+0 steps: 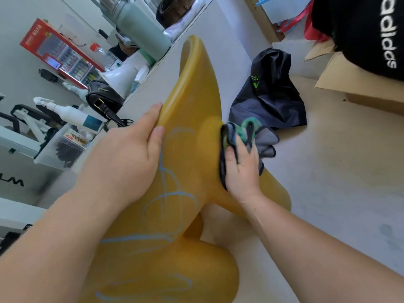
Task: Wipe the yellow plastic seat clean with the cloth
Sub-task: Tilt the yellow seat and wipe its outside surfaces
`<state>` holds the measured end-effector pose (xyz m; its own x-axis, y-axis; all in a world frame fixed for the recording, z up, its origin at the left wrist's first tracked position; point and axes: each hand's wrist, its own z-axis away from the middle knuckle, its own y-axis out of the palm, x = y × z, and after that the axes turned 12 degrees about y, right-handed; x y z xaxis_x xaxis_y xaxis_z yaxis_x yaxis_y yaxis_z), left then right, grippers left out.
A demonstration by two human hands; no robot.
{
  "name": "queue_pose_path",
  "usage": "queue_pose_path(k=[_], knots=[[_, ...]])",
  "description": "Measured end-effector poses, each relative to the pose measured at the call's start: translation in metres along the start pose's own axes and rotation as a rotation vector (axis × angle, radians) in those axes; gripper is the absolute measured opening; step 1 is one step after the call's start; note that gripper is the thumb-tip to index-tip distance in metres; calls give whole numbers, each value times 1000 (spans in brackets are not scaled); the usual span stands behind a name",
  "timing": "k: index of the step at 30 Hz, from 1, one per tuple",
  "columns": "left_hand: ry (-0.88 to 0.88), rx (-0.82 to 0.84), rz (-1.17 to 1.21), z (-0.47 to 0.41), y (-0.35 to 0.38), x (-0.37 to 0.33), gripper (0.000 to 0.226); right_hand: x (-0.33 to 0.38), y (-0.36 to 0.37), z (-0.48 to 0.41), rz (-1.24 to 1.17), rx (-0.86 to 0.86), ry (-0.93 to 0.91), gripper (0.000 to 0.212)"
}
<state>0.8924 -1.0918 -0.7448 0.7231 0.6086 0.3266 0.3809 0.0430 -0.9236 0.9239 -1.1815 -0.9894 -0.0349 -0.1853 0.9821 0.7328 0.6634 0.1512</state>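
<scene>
Grey-and-green cloth, soft and bunched with a dark hem, is clenched in the right hand and pressed to the right edge of the smooth, glossy yellow plastic seat, which fills the frame's centre. The left hand grasps the seat's rounded left rim beside looping pale-blue scribbles. At upper right, a crumpled dark fabric bag lies on the pale floor.

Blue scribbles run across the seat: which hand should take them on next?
Right. The right hand holds the cloth against the yellow seat, with the blue scribbles to its left. The left hand grips the seat's edge, steadying it, and has no cloth.
</scene>
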Motion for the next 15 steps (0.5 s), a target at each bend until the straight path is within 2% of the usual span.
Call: queue_pose_path(k=[2, 5, 8, 10, 13, 15], knots=[[9, -18, -21, -18, 2, -6, 49, -32, -8, -9, 48, -35, 206, 64], [21, -13, -44, -43, 6, -12, 42, -73, -18, -8, 102, -18, 447, 55], [21, 13, -37, -65, 6, -17, 35, -70, -12, 6, 104, 25, 496, 55], [1, 16, -11, -73, 6, -19, 32, -40, -1, 17, 99, 40, 351, 54], [-17, 21, 14, -74, 6, -20, 34, 18, 10, 16, 87, -3, -56, 54], [-41, 29, 41, -71, 3, -22, 39, 47, 10, -3, 37, 4, -243, 53]])
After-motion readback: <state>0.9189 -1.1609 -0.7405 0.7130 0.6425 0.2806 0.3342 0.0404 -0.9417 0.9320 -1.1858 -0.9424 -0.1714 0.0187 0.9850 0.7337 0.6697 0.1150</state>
